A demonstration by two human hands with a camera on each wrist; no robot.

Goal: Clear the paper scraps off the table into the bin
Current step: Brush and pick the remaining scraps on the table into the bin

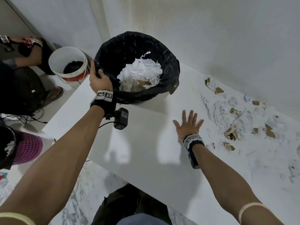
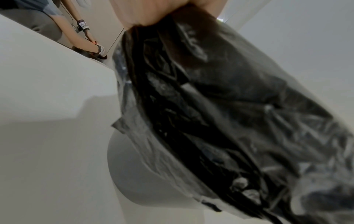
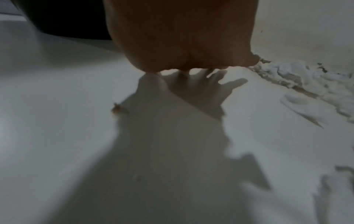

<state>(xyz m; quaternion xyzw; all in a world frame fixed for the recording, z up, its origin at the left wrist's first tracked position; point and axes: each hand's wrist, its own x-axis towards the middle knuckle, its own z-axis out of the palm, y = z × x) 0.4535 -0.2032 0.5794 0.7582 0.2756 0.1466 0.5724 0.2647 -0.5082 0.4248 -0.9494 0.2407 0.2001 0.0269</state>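
Note:
A round bin [image 1: 168, 65] lined with a black plastic bag [image 2: 220, 106] stands at the far left end of the white table [image 1: 146, 143]. Torn white and brown paper [image 1: 141, 72] fills its middle. My left hand [image 1: 97, 77] grips the bag's bunched edge at the bin's left rim. My right hand [image 1: 188, 124] hovers flat over bare tabletop, fingers spread and straight, holding nothing. White and brown paper scraps [image 1: 235, 120] lie scattered over the table's right side, just right of that hand. In the right wrist view the scraps [image 3: 306, 78] run along the wall.
A white bucket [image 1: 68, 65] with dark contents stands on the floor left of the bin. Another person crouches there, hand [image 1: 34, 46] low. A pink perforated basket [image 1: 27, 150] sits at the lower left. The wall [image 1: 211, 38] runs close behind the table.

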